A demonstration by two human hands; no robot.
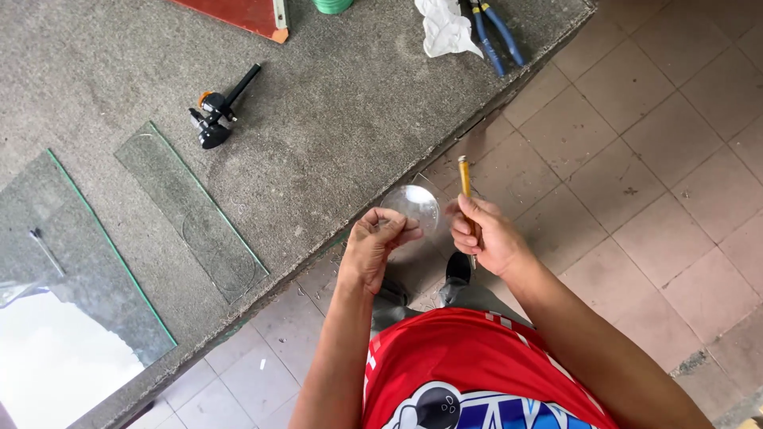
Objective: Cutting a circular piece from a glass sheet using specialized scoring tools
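Observation:
My left hand pinches a clear round glass disc by its lower left edge, holding it over the edge of the grey carpeted worktable. My right hand is closed around a yellow-handled glass cutter, its handle pointing up and away, just right of the disc. The two hands are a few centimetres apart.
On the table lie a narrow glass strip with a circular cut-out, a large glass sheet, a black circle-cutter tool, a white rag, blue-handled pliers and a red board. Tiled floor lies to the right.

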